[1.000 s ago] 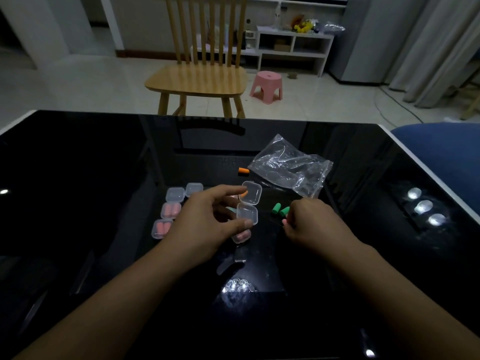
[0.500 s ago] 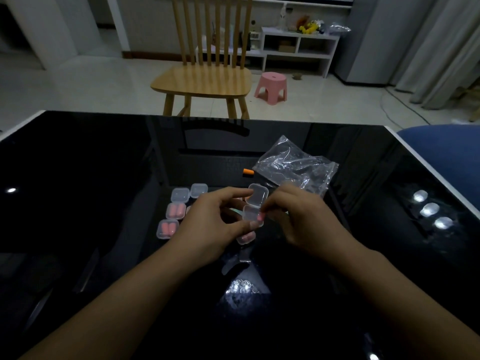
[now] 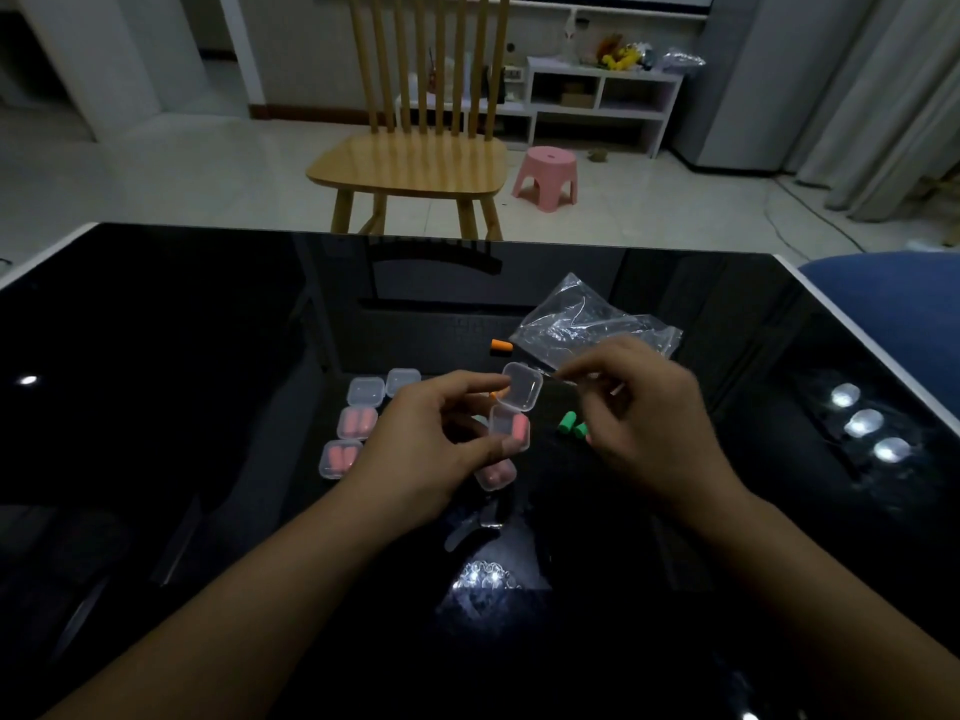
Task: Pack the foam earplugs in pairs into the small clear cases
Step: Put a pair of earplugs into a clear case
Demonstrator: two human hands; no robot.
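Note:
My left hand [image 3: 431, 449] holds a small clear case [image 3: 511, 415] with its lid up above the black table [image 3: 156, 356]; a pink earplug [image 3: 519, 427] lies inside it. My right hand [image 3: 639, 423] hovers just right of the case, fingers apart and empty. Two green earplugs [image 3: 571, 426] lie on the table beside it. An orange earplug [image 3: 501, 346] lies farther back, and another orange one peeks out behind the case lid. Two closed cases with pink plugs [image 3: 349, 440] and two empty closed cases [image 3: 384, 386] sit to the left. Another filled case [image 3: 496, 474] lies under the held one.
A crumpled clear plastic bag [image 3: 592, 324] lies behind my right hand. Beyond the far table edge stand a wooden chair [image 3: 410, 163] and a pink stool [image 3: 546, 175]. A blue cushion [image 3: 893, 298] sits off the right edge. Lamp reflections glare on the glass.
My right hand took a pink earplug to the case, set it inside, and has now drawn back to the right, uncovering the green earplugs.

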